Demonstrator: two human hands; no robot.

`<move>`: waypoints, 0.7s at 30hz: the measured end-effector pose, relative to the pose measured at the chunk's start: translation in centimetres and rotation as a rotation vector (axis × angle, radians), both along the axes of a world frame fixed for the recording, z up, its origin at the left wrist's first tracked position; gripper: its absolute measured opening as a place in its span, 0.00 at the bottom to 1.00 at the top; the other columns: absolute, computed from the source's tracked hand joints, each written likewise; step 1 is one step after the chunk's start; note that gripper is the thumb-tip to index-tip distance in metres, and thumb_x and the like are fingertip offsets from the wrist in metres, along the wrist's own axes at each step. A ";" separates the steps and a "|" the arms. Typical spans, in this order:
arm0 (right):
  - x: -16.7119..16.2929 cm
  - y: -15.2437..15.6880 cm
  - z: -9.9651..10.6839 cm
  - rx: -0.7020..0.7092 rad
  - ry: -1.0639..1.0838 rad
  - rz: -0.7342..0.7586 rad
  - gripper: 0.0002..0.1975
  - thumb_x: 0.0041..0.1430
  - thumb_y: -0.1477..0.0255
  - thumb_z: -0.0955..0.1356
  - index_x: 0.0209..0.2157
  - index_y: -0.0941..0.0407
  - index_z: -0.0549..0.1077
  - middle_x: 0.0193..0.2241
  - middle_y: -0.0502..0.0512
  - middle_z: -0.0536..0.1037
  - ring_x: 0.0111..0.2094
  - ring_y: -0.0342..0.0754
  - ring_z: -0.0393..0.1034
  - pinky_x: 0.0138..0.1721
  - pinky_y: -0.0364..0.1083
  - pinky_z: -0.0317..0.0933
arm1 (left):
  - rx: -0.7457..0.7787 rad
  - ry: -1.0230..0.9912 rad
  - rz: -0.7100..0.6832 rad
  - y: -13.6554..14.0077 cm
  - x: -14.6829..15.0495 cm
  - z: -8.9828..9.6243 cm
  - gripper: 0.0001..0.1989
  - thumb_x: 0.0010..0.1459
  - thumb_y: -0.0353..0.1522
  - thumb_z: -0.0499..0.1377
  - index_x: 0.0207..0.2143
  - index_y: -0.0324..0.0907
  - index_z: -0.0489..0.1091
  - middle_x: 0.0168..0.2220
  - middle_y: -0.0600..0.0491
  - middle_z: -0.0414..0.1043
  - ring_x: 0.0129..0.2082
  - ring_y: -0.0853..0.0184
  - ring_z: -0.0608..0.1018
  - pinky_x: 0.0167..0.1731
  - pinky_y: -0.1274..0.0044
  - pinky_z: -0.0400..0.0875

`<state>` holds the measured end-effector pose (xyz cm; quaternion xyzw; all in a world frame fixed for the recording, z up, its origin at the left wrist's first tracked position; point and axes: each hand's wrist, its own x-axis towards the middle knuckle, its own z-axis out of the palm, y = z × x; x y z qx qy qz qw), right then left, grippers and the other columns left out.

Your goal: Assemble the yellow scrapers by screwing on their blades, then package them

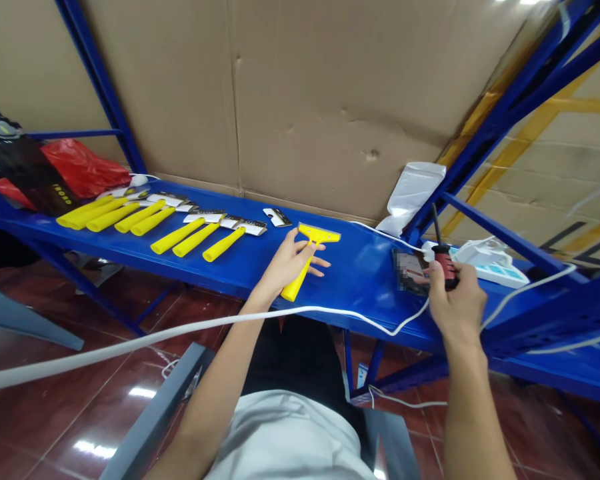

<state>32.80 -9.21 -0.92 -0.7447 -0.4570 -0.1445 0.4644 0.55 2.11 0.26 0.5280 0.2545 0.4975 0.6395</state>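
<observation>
My left hand is closed round the neck of a yellow scraper, just above the blue shelf, its wide head pointing away from me. In my right hand is a screwdriver with a red and black handle, its dark shaft pointing up. Below that hand, a phone-like dark device lies on the shelf, partly covered by my fingers. Several more yellow scrapers lie in a row to the left, with metal heads toward the back. A loose scraper blade or plate rests behind my left hand.
A white cable crosses in front of the shelf. To the right are a power strip and a white plastic wrapper. A red bag and a black box stand left. Cardboard backs the shelf.
</observation>
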 end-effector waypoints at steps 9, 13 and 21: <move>0.2 0.1 0.0 -0.023 0.030 0.008 0.28 0.70 0.40 0.64 0.48 0.51 0.72 0.37 0.65 0.83 0.40 0.69 0.79 0.45 0.60 0.69 | 0.312 0.577 0.061 3.5 1.3 -1.2 0.47 0.67 0.29 0.66 0.83 0.38 0.53 0.36 0.49 0.84 0.34 0.59 0.85 0.40 0.72 0.77; 0.3 0.2 0.0 -0.034 0.037 0.017 0.27 0.68 0.41 0.64 0.47 0.51 0.72 0.37 0.66 0.85 0.43 0.71 0.81 0.46 0.61 0.70 | 0.427 0.731 0.171 3.8 1.8 -0.7 0.42 0.63 0.34 0.69 0.77 0.33 0.64 0.33 0.47 0.82 0.39 0.51 0.85 0.44 0.67 0.77; -0.4 0.0 0.8 -0.115 0.059 0.000 0.22 0.64 0.46 0.66 0.46 0.49 0.68 0.42 0.75 0.86 0.48 0.78 0.83 0.47 0.62 0.70 | 0.546 1.117 0.177 3.5 2.1 0.7 0.35 0.69 0.33 0.63 0.74 0.30 0.63 0.64 0.22 0.76 0.65 0.37 0.80 0.60 0.57 0.74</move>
